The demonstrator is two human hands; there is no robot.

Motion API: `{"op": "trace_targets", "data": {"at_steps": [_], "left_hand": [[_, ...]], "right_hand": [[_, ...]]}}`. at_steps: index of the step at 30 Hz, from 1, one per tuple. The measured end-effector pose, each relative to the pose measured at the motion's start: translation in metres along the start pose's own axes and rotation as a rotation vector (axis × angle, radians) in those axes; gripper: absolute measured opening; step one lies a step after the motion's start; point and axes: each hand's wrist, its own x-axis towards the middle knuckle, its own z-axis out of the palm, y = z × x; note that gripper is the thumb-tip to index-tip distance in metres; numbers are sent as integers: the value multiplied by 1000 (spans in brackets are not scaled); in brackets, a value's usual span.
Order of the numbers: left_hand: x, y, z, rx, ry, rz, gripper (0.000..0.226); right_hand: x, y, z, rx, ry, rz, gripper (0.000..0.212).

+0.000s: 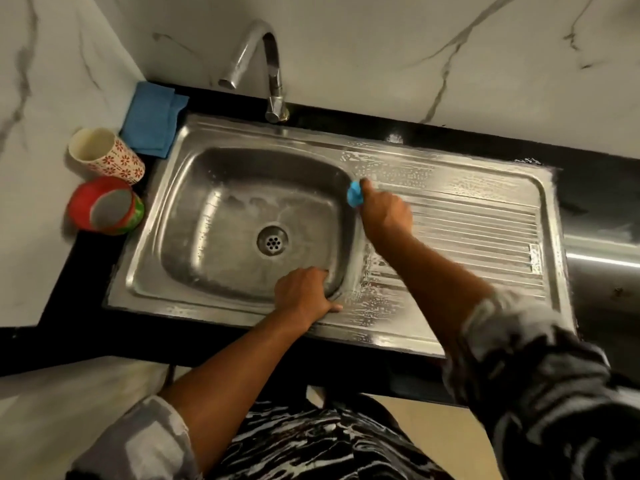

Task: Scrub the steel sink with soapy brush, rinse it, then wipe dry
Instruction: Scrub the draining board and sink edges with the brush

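Note:
The steel sink has a basin on the left with a round drain and a ribbed drainboard on the right, streaked with white suds. My right hand grips a blue brush and holds it against the basin's upper right rim. My left hand grips the basin's front rim, with its fingers curled over the edge and the thumb lying on the flat steel. A folded blue cloth lies on the black counter behind the sink's left corner.
A steel tap arches over the back of the basin, with no water running. Left of the sink stand a floral cup and a red and green tub. Marble wall surrounds the black counter.

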Motion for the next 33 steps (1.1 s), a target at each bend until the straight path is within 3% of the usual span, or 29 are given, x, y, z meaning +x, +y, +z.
{"op": "trace_targets", "data": {"at_steps": [5, 12, 15, 21, 25, 33], "left_hand": [[3, -1, 1, 18, -2, 7, 81], [6, -7, -1, -27, -11, 9, 74], [8, -9, 2, -38, -13, 23, 75], [13, -12, 4, 6, -30, 35, 77], [15, -14, 4, 10, -39, 40, 76], [13, -20, 4, -20, 7, 31, 87]], "right_hand": [[60, -8, -11, 94, 57, 25, 30], [-128, 11, 28, 24, -192, -29, 46], [-158, 6, 31, -28, -249, -37, 54], [-19, -6, 7, 25, -24, 87, 39], [37, -18, -5, -57, 11, 87, 46], [-143, -7, 38, -37, -162, 15, 50]]}}
